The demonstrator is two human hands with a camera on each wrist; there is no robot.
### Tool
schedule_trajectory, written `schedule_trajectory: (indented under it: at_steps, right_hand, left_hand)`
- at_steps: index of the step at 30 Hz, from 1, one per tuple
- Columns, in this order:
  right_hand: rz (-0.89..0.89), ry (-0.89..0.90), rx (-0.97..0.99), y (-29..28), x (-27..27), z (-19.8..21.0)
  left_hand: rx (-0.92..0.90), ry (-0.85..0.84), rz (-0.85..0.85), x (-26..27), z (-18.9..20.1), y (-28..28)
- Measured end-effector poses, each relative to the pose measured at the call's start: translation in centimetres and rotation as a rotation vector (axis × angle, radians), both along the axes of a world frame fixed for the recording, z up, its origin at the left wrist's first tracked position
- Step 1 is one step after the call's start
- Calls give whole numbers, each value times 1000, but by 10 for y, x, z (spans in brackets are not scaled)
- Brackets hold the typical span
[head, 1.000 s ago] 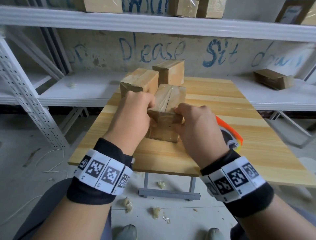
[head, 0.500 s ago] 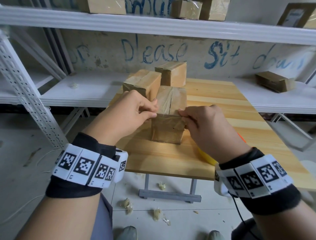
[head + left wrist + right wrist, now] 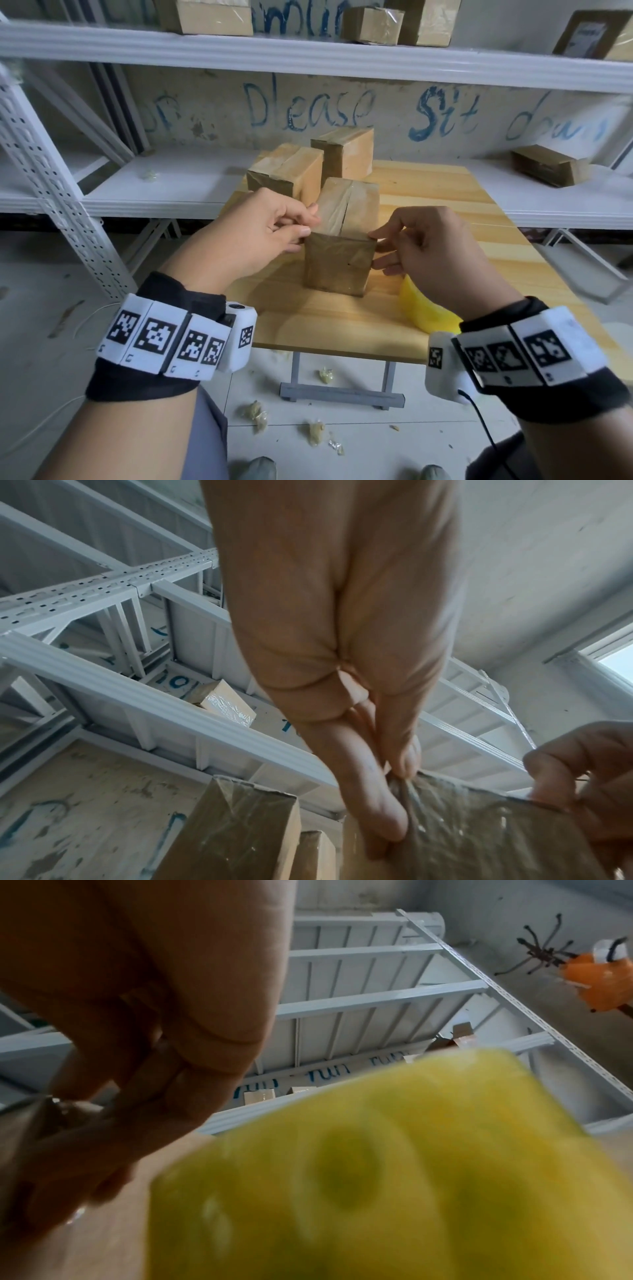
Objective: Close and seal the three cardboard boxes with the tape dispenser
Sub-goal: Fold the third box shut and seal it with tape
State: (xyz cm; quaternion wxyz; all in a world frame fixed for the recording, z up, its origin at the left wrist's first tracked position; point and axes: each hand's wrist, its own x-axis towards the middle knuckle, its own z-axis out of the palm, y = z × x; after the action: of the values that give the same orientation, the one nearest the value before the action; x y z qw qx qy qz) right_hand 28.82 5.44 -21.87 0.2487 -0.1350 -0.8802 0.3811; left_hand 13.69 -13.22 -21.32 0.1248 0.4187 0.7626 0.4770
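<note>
Both hands have lifted off the near box since a second ago: then they pressed down over its front top corners, now only fingertips stay on it. From the head view the left hand pinches the near box at its front top left corner, thumb against forefinger; the left wrist view shows tape wrinkled under that pinch. At 3 o'clock of the box, the right hand pinches the front top right corner the same way.

That box stands on the wooden table near its front edge, with the two far boxes at 12 o'clock, both carrying tape over their tops. Glossy tape covers the near box's top seam and front face, so I judge this the last box, at the smoothing stage. Next, the tape ends need rubbing flat at both corners.

A yellow tape dispenser lies at 5 o'clock, partly under the right wrist. Blue lettering on the wall reads "Please Sit", with a blurred further word.
</note>
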Motion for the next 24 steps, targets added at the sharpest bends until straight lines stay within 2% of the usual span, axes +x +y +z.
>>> schedule_trajectory:
  at_steps: [3,7,9,11,15,18,20,22,24]
  right_hand:
    - [50,-14,-219,-3,5,5]
    - [231,-86,-124,-15,13,3]
    - [324,-117,-95,-18,15,1]
    - [335,-107,-71,-19,16,0]
    - [164,6,-5,-14,19,2]
    - [-19,114,158,-8,20,4]
    - [-123,148,182,-6,20,5]
    - [-199,171,188,-7,19,4]
    - [-230,74,156,-9,18,1]
  left_hand:
    - [-42,50,34,5,1,3]
    - [-300,164,10,19,7,6]
    - [-316,238,21,25,10,10]
    - [-299,272,31,26,10,13]
    - [-355,225,45,15,7,7]
    - [-422,174,38,13,7,2]
    - [-448,147,57,15,8,1]
    - [-406,115,22,13,7,0]
    - [-302,25,8,11,7,-1]
